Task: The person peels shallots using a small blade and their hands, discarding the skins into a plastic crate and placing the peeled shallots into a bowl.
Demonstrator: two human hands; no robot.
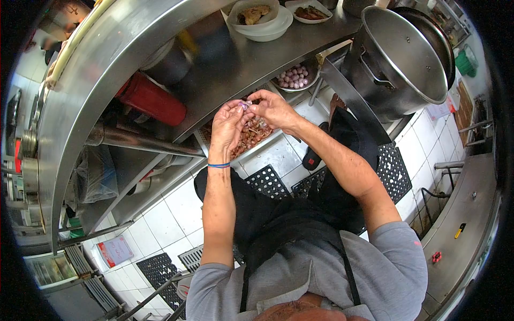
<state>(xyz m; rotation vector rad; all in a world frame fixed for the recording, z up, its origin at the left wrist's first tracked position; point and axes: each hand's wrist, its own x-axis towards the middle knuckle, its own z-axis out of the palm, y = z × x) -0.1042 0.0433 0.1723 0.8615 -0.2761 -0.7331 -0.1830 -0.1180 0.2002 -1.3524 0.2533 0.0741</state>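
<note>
My left hand (pixel 227 126), with a blue band at the wrist, pinches a small purple-white shallot (pixel 244 106). The fingertips of my right hand (pixel 274 111) close on the same shallot from the other side. Much of it is hidden by the fingers, and I cannot tell how much skin is on it. Just below both hands stands a white crate (pixel 262 152) with reddish-brown unpeeled shallots and loose skins (pixel 251 138). Beyond my right hand, a bowl (pixel 312 84) holds several smooth, pale purple peeled shallots (pixel 295 78).
A steel counter (pixel 214 80) runs above the crate. A red container (pixel 152 100) lies on the shelf at left. At right stands a large steel pot (pixel 404 59). White bowls (pixel 267 33) with food sit on top. Black perforated mats (pixel 267 182) cover parts of the tiled floor.
</note>
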